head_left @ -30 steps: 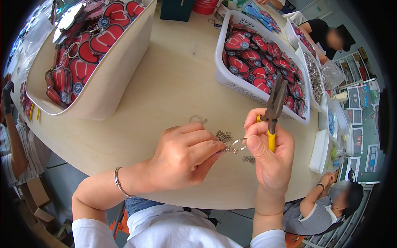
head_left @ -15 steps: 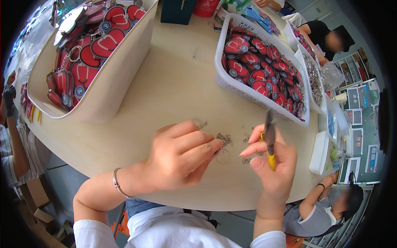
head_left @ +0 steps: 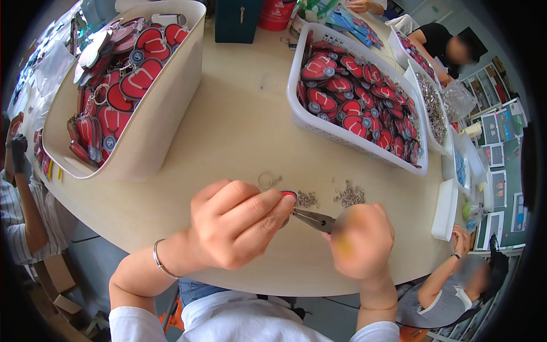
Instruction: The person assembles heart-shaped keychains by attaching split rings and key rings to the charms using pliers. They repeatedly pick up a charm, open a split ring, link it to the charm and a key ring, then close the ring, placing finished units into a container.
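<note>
My left hand (head_left: pixel 236 222) is closed, pinching a red charm (head_left: pixel 289 194) of which only a small edge shows beyond the fingertips. Wrapped around a pair of pliers (head_left: pixel 315 219), my right hand (head_left: pixel 362 239) is slightly blurred and covers the yellow handles. The plier jaws point left and reach the charm at my left fingertips; whether they grip a ring there I cannot tell. Just beyond the hands lie two small piles of metal rings, a left pile (head_left: pixel 308 199) and a right pile (head_left: pixel 351 194). A key ring with chain (head_left: pixel 266 180) rests by my left hand.
A tall cream bin (head_left: pixel 182 97) full of red charms stands at the left. A white basket (head_left: pixel 297 108) of similar charms sits at the far right, beside trays of metal parts (head_left: pixel 434 108). Behind are a dark green box (head_left: pixel 235 23) and a red container (head_left: pixel 276 14). Several people sit around.
My right hand has turned and closed around the pliers, swinging the jaws from pointing up to pointing left at my left fingertips. A red charm edge now shows in my left hand.
</note>
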`<state>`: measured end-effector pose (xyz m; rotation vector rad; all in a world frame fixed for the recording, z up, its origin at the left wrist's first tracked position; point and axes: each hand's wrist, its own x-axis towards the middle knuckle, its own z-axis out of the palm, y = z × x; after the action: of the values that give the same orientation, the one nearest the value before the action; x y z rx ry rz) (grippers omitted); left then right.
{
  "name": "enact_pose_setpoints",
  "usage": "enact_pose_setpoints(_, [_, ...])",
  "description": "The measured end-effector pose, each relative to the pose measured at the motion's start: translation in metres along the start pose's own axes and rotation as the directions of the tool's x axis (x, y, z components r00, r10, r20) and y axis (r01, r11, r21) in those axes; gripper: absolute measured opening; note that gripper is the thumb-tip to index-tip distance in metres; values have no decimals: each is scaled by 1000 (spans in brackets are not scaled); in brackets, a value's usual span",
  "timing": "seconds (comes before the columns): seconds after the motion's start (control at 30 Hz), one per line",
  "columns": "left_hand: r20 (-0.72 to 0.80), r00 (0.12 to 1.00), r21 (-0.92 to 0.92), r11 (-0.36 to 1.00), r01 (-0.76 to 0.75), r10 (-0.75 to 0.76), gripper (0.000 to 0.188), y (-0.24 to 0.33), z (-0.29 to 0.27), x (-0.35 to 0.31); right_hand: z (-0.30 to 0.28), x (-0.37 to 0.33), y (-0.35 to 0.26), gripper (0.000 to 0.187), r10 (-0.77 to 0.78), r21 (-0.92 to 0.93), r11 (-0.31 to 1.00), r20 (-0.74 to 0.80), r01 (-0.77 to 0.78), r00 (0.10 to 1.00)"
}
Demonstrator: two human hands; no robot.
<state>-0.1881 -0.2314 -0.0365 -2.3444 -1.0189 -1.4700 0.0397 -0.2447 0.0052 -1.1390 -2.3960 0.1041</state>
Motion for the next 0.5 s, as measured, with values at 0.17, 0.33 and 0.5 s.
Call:
enact_pose_setpoints(0.17, [10,996,-145,985,94,-93,42,4,-6,-2,13,-10,-10,25,11,19,1000,-59,-10,998])
enact_pose_setpoints(0.33, [-21,1000,-75,997,-7,5,42,1,-10,-2,10,-5,-12,27,54,131,990,-37,-48,998])
enact_pose_setpoints(0.5, [-16,994,-11,994,-107,107,40,0,-12,2,9,-3,-9,29,55,204,977,-2,-54,998])
